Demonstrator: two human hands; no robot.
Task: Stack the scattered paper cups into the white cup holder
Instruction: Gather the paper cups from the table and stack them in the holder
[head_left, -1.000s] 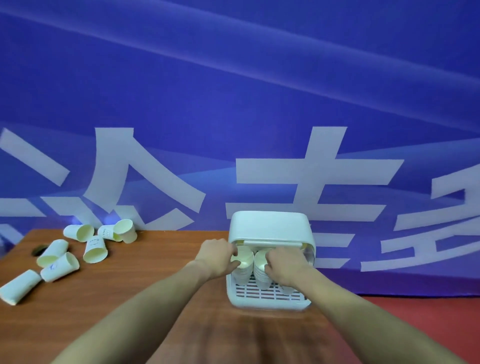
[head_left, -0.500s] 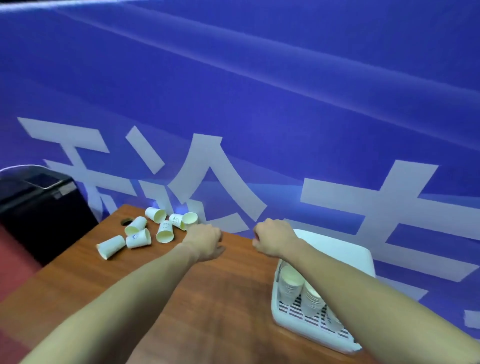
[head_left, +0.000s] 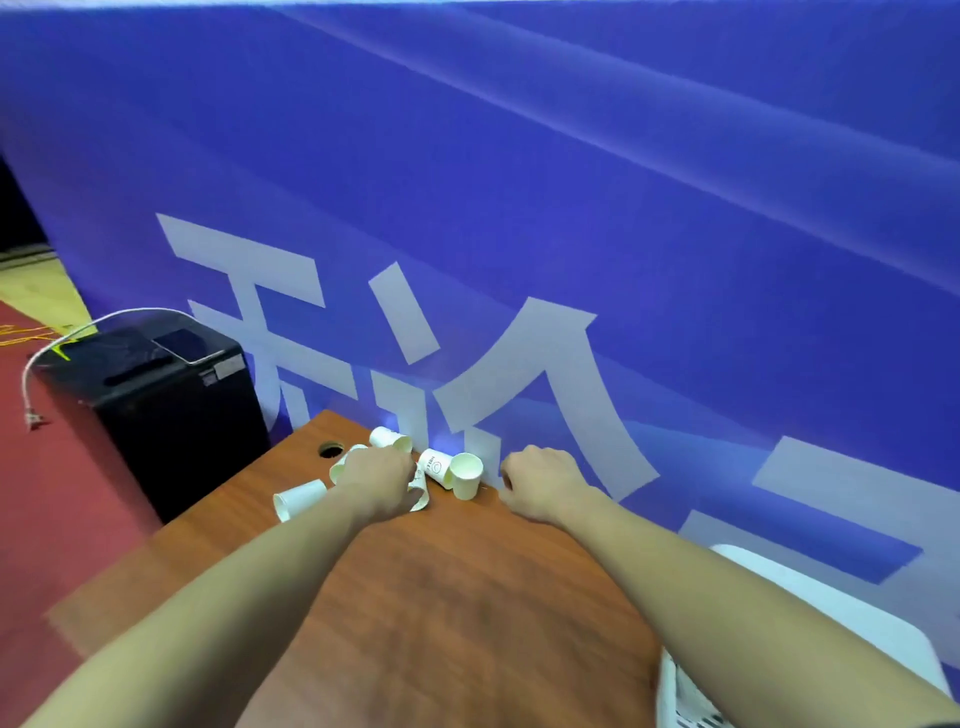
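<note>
Wooden tabletop (head_left: 467, 597): left hand (head_left: 376, 480) covers scattered paper cups (head_left: 465, 475), grip unclear; right hand (head_left: 543, 483) curled, empty; white cup holder (head_left: 810, 613) awaits more

Both bare forearms are stretching across the brown wooden table (head_left: 467, 597). The left hand (head_left: 379, 480) is covering scattered white paper cups (head_left: 465, 475); the right hand (head_left: 543, 480) is hovering curled just beside them. The white plastic cup holder (head_left: 831, 613) is sitting at lower right.

Single head cam, wide-angle. Looks fwd and down-left across wooden surface (head_left: 467, 597) toward blue banner (head_left: 519, 182). Forearms run in from bottom edge; hands mid-frame. No 2nd view, no overlap.
</note>
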